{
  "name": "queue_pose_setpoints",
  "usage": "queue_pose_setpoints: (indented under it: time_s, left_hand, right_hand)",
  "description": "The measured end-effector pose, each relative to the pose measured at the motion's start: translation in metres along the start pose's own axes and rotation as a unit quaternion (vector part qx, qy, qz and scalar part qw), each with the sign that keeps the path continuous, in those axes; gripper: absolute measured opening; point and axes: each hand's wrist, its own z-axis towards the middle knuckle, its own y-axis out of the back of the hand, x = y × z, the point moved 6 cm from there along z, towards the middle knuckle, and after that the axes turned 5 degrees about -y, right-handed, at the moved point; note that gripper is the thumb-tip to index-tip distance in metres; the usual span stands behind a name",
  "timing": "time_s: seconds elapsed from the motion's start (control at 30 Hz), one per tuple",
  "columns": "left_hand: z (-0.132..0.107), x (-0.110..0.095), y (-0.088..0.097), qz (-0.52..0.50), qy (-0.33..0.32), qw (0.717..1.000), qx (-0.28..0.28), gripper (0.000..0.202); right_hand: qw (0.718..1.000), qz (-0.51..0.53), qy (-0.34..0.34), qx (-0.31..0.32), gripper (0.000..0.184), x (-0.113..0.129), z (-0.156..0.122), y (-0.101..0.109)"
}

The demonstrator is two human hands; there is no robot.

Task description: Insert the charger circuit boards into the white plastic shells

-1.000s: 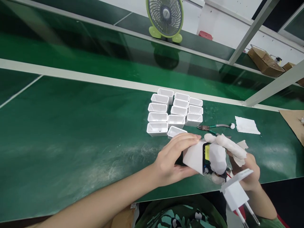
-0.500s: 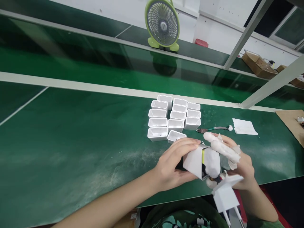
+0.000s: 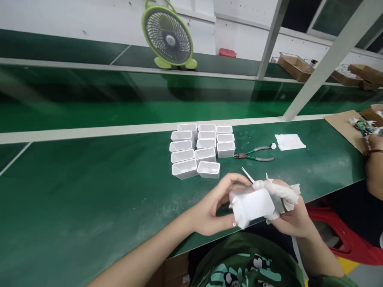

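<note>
Both hands hold one white plastic charger housing (image 3: 253, 206) just above the near edge of the green bench (image 3: 89, 187). My left hand (image 3: 214, 207) curls round its left end, thumb underneath. My right hand (image 3: 289, 209), its fingertips wrapped in white tape or finger cots, grips the right end from behind. The housing's closed white sides face the camera; what is inside is hidden. A thin metal tweezer tip (image 3: 247, 175) pokes up behind the hands.
Several empty white housings (image 3: 199, 149) stand in rows on the bench beyond the hands. Green-handled pliers (image 3: 253, 154) and a white cloth (image 3: 289, 142) lie to their right. A green desk fan (image 3: 169, 38) stands on the far shelf. Another person's arm (image 3: 374, 167) shows at the right edge by cardboard (image 3: 344, 125).
The circuit board and the dangling plug piece seen earlier are out of sight; the housing now shows only white faces. The view has swung right, shifting everything leftward.
</note>
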Motion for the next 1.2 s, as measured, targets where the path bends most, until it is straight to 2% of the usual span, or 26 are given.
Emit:
queue_pose_setpoints:
  time_s: [0.1,0.2,0.3,0.43,0.53,0.7,0.8,0.87,0.97,1.03,1.13,1.2]
  left_hand:
    - [0.001,0.006,0.007,0.102,0.027,0.994,-0.007,0.054]
    - [0.002,0.010,0.006,0.197,0.039,0.979,0.021,0.037]
    - [0.003,0.012,0.003,0.234,0.035,0.971,0.042,0.030]
    - [0.002,0.014,0.009,0.277,0.042,0.959,0.028,0.023]
    - [0.001,0.016,0.013,0.268,0.062,0.961,0.022,0.021]
    - [0.005,0.014,0.008,0.205,0.082,0.974,0.051,0.031]
    - [0.006,0.011,0.006,0.218,0.082,0.971,0.058,0.036]
    - [0.005,0.008,0.008,0.241,0.087,0.966,0.040,0.039]
    - [0.004,-0.003,0.010,0.310,0.039,0.950,-0.025,0.049]
    - [0.004,-0.010,0.005,0.375,-0.017,0.925,-0.050,0.052]
    - [0.003,-0.013,-0.002,0.454,-0.075,0.884,-0.078,0.032]
    - [0.003,-0.014,-0.004,0.472,-0.106,0.871,-0.084,0.025]
  right_hand:
    - [0.998,-0.010,-0.024,-0.052,0.060,-0.007,-0.014,-0.012]
    - [0.996,-0.053,-0.030,-0.067,0.053,-0.015,-0.028,-0.024]
    - [0.990,-0.110,-0.035,-0.080,0.048,-0.024,-0.041,-0.031]
    - [0.990,-0.116,-0.024,-0.074,0.055,-0.029,-0.051,-0.035]
    - [0.989,-0.129,0.000,-0.072,0.055,-0.024,-0.049,-0.034]
    - [0.988,-0.134,0.018,-0.069,0.055,-0.017,-0.041,-0.032]
    - [0.989,-0.127,0.021,-0.066,0.053,-0.016,-0.040,-0.031]
    - [0.990,-0.126,0.018,-0.061,0.051,-0.017,-0.040,-0.031]
    - [0.995,-0.084,-0.021,-0.051,0.055,-0.021,-0.037,-0.032]
    - [0.997,-0.039,-0.038,-0.060,0.063,-0.023,-0.036,-0.032]
    - [0.995,-0.017,-0.052,-0.078,0.065,-0.025,-0.039,-0.034]
    - [0.994,-0.012,-0.069,-0.082,0.064,-0.029,-0.043,-0.036]
